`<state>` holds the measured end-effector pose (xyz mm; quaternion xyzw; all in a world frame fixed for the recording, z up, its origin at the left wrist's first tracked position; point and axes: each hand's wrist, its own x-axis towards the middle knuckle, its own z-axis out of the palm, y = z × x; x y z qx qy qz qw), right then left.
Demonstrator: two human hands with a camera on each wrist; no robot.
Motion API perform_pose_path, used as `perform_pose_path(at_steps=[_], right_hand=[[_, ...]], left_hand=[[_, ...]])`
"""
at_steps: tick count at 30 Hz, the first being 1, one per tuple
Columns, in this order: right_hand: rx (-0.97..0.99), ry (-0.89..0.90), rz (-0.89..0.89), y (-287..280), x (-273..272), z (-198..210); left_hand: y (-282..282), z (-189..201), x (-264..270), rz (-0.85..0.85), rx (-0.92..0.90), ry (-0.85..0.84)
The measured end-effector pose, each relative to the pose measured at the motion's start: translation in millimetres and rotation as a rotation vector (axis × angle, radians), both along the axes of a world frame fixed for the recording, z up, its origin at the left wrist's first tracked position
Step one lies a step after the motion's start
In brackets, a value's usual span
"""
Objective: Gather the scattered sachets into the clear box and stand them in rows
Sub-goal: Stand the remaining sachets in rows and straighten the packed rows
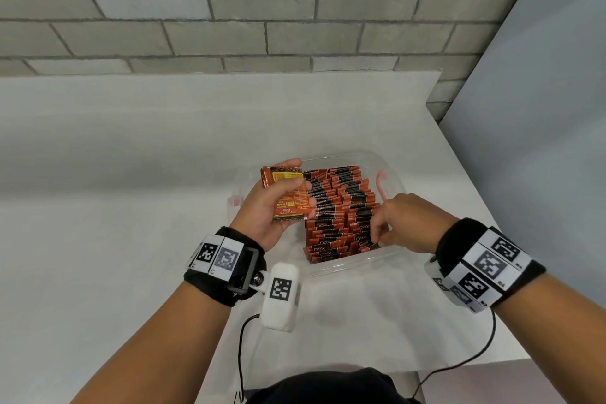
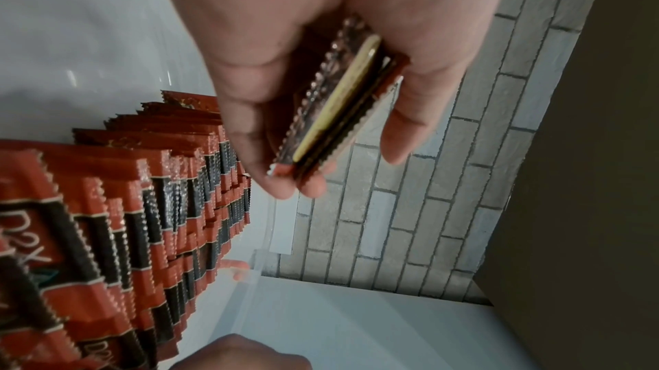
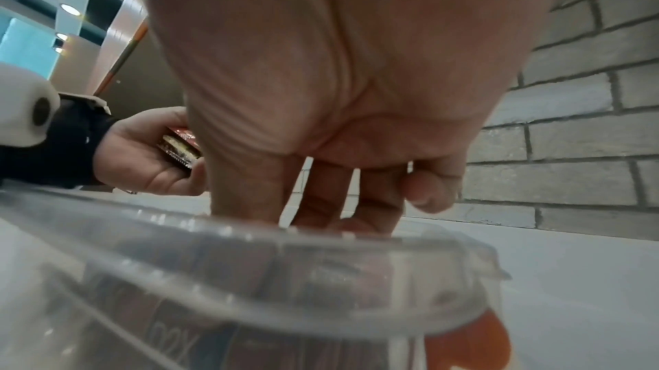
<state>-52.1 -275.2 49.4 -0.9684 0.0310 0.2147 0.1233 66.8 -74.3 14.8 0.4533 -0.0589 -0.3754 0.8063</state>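
Head view. The clear box (image 1: 390, 170) sits on the white table (image 1: 131, 174), its left and middle filled with red-and-black sachets standing in rows (image 1: 337, 203); a strip along the right wall is bare. The left hand (image 1: 278, 203) is raised at the box's left edge, palm toward the camera, thumb across the face of a small stack of sachets (image 1: 288, 193) and fingers curled behind it. The right hand (image 1: 406, 223) reaches down, knuckles up, into the near right corner, its fingertips (image 1: 377, 239) among the last upright packets; whether they pinch one cannot be told. No loose sachets show on the table. The step in hand is judged to be seating a packet at the end of a row: best done by parting the neighbours with the fingertips, sliding the sachet in edge-down, and feeding the reserve stack one at a time.

Left wrist view. The held stack (image 2: 338, 102) is seen edge-on, clamped between thumb and curled fingers above the standing rows (image 2: 149, 207), clear of them.

Right wrist view. The right hand (image 3: 338, 94) points steeply down, its fingers (image 3: 317, 195) passing behind the box's rim (image 3: 249, 238); the little finger is curled clear. Their tips are hidden, so the grip remains undetermined. The left hand (image 3: 142, 156) holds its stack beyond.
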Motion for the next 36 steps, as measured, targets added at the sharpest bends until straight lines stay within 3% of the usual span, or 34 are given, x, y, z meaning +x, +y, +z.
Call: perform_pose_path(at_steps=[5, 11, 15, 17, 21, 26, 31, 33, 36], right_hand=[[-0.075, 0.013, 0.032, 1, 4, -1], [-0.012, 0.025, -0.047, -5, 3, -6], [0.188, 0.011, -0.155, -11, -1, 0], [0.282, -0.079, -0.18, -8, -3, 7], [0.527, -0.379, -0.267, 19, 3, 20], [0.746, -0.464, -0.371, 40, 17, 16], [0.739, -0.775, -0.329, 37, 18, 20], [0.635, -0.75, -0.201, 40, 16, 18], [0.501, -0.566, -0.09, 42, 13, 13]], left_hand=[[1, 1, 1, 0.009, -0.009, 0.018], [0, 1, 0, 0.013, -0.029, 0.081], [2, 2, 1, -0.022, -0.045, 0.137], [1, 4, 0, -0.042, -0.043, 0.135], [-3, 8, -5, -0.076, 0.009, 0.022], [-5, 10, -12, -0.124, 0.016, -0.065], [0, 10, -10, -0.05, 0.062, -0.001], [1, 11, -11, -0.044, 0.038, 0.018], [1, 12, -10, -0.04, -0.015, -0.028]])
